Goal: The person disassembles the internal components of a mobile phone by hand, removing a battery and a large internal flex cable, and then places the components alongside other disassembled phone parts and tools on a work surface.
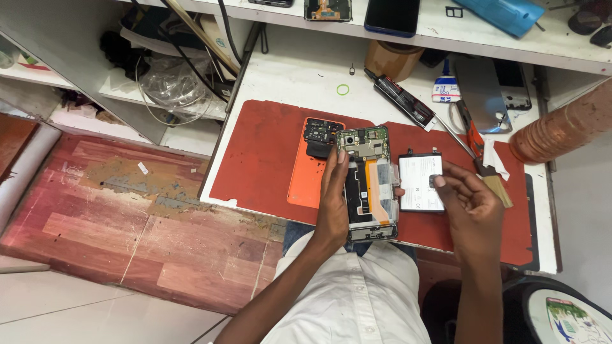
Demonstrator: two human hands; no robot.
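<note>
My left hand (334, 197) grips the left edge of an opened phone (370, 185) that lies on a red work mat (261, 153), its circuit boards and orange flex cable exposed. My right hand (470, 207) hovers just right of the phone, fingers curled, thumb tip touching a flat white battery (419, 183) that lies beside the phone. An orange back cover (306, 175) with a black camera module rests on the mat left of the phone, partly under my left hand.
A black glue tube (401, 100), a small white bottle (445, 89), a green ring (343, 90) and a brush (494, 181) lie on the white bench. Phones and parts sit on the upper shelf (446, 35). A copper-coloured stack (561, 127) stands at right. Wooden floor lies to the left.
</note>
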